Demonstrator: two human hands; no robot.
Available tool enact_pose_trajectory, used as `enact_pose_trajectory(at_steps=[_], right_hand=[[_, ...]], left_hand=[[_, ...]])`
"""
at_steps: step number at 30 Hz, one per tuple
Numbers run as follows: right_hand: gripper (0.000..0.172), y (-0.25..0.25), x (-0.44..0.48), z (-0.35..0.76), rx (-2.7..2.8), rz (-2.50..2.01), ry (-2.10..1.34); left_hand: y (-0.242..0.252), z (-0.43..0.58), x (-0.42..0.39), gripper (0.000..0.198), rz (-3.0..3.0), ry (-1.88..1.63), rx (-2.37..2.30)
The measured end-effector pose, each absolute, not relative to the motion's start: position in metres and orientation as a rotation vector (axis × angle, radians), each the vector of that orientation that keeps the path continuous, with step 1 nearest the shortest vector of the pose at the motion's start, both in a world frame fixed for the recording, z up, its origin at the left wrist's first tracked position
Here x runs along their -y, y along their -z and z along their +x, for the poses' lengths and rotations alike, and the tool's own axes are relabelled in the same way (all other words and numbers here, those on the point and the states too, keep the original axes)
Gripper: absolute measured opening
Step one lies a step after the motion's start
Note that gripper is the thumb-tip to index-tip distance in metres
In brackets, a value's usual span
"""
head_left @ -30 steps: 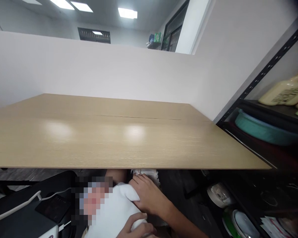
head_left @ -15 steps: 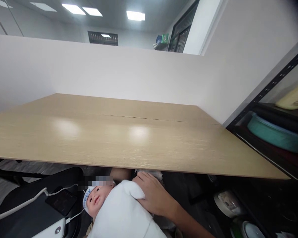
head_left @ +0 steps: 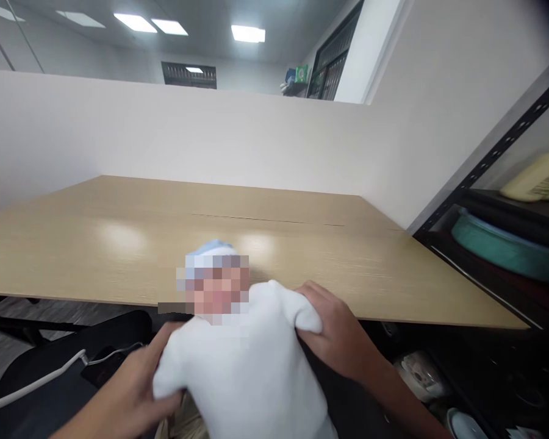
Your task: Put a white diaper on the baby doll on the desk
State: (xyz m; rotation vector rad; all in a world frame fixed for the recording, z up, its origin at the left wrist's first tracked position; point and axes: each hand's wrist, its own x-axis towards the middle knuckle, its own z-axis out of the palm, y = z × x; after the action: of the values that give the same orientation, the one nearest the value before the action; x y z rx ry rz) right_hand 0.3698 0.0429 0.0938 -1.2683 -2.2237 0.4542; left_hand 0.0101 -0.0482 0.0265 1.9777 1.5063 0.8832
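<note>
Here, in the head view, holding a white-clothed doll (head_left: 256, 372) at the near edge of the wooden surface (head_left: 370, 262), with the blue-and-white cap (head_left: 213, 250) seen past that edge. With the left hand (head_left: 132, 378), clamping fingers (head_left: 163, 336) on one sleeve (head_left: 170, 363); with the right hand (head_left: 336, 326), clamping fingers on the other sleeve (head_left: 307, 315). Touching the surface or apart from it, cannot tell.
</note>
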Motion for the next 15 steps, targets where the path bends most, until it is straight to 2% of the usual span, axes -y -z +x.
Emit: enact_pose_trajectory(at_steps=[3,9,15], right_hand=[[0.005,-0.091,-0.070,0.376,2.117,-1.392,-0.385],[0.013,-0.062,-0.126,0.388,2.064,-1.591,-0.332],[0.012,-0.024,-0.144,0.401,2.039,-1.667,-0.212]], left_hand=[[-0.042,0.003,-0.014,0.064,1.940,-0.690,-1.335],[-0.050,0.006,-0.129,0.072,1.961,-0.653,-1.266],[-0.024,0.005,-0.158,0.068,2.144,-0.583,-1.438]])
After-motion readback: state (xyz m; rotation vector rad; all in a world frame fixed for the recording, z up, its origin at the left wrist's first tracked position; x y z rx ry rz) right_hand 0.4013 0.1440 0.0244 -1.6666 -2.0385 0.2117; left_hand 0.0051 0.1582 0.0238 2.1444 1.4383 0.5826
